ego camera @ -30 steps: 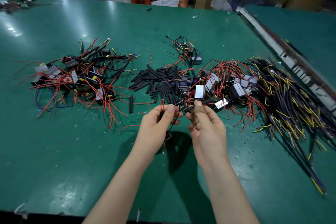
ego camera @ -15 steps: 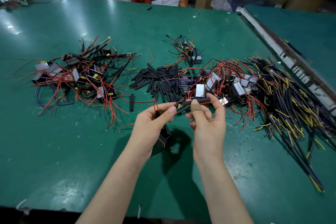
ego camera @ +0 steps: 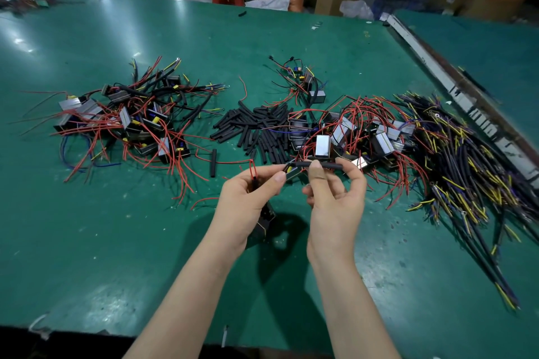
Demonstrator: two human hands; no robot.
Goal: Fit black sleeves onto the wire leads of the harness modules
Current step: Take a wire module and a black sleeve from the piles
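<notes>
We are pinching black sleeve (ego camera: 318,165), matte and straight, with right hand (ego camera: 335,201); left hand (ego camera: 250,198) gripping module (ego camera: 264,221), red lead (ego camera: 252,169) looping above it.

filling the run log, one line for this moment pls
left hand: holds module | right hand: pinches black sleeve | sleeve pile: on table

Two hands: left hand (ego camera: 248,195), right hand (ego camera: 335,198). One green table (ego camera: 87,242). Three heaps of wired modules: left (ego camera: 131,122), far (ego camera: 303,81), right (ego camera: 364,134). One pile of black sleeves (ego camera: 256,131). One bundle of cables (ego camera: 466,160).
</notes>
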